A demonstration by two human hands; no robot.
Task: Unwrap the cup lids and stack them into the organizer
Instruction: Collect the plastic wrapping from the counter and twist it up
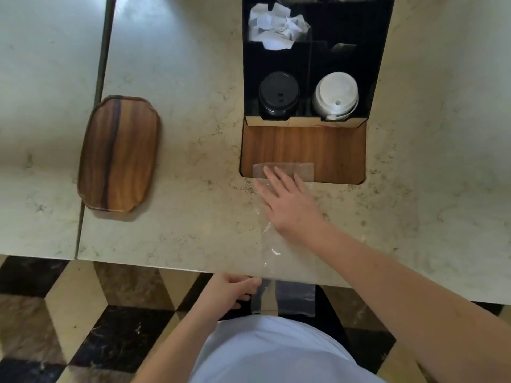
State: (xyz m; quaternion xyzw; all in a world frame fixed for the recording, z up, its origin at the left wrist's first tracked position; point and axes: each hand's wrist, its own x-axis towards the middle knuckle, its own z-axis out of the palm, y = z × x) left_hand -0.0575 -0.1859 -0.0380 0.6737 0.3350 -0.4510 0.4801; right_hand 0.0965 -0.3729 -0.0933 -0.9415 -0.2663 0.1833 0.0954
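Counter (193,134), seen from above. Organizer (384,51) at 12 o'clock: black lids (279,94) and white lids (336,95) stacked in its near compartments. Empty plastic wrapper (284,258) runs from 12 to 6 o'clock. My right hand (287,200) lies flat, fingers straight, pressing it; my left hand (232,291) pinches its hanging end at 6 o'clock. I judge smoothing outward while keeping tension flattens it best.

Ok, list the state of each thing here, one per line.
Plastic wrapper: empty, flat, hanging over counter edge.
Right hand: open, pressing wrapper.
Left hand: pinching wrapper's end.
Black lids: stacked in organizer.
White lids: stacked beside them.
Wooden tray: empty.
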